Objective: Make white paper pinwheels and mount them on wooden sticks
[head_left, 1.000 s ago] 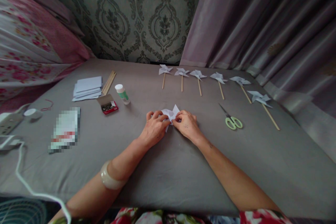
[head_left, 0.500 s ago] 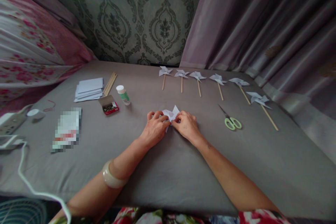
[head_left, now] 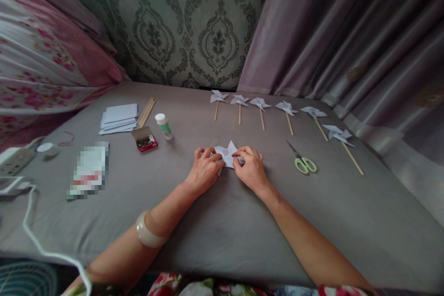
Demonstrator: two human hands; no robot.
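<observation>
A white paper pinwheel, without a visible stick, lies on the grey cloth between my two hands. My left hand presses its left side, fingers closed on the folded paper. From the right, my right hand pinches another part of it between thumb and forefinger. One pointed corner stands up at the far side. My fingers hide much of the folds. To the right lie scissors with pale green handles, blades pointing away. Beyond my left hand stands a glue bottle with a white cap.
Several finished pinwheels on sticks line the back and right. At left are a paper stack, wooden sticks, an open red box of small metal pieces, a blurred packet and a power strip with a cable.
My right hand has shifted slightly right along the pinwheel, away from its middle, showing more of the paper. My left hand stays in place. The view has tilted a little.
</observation>
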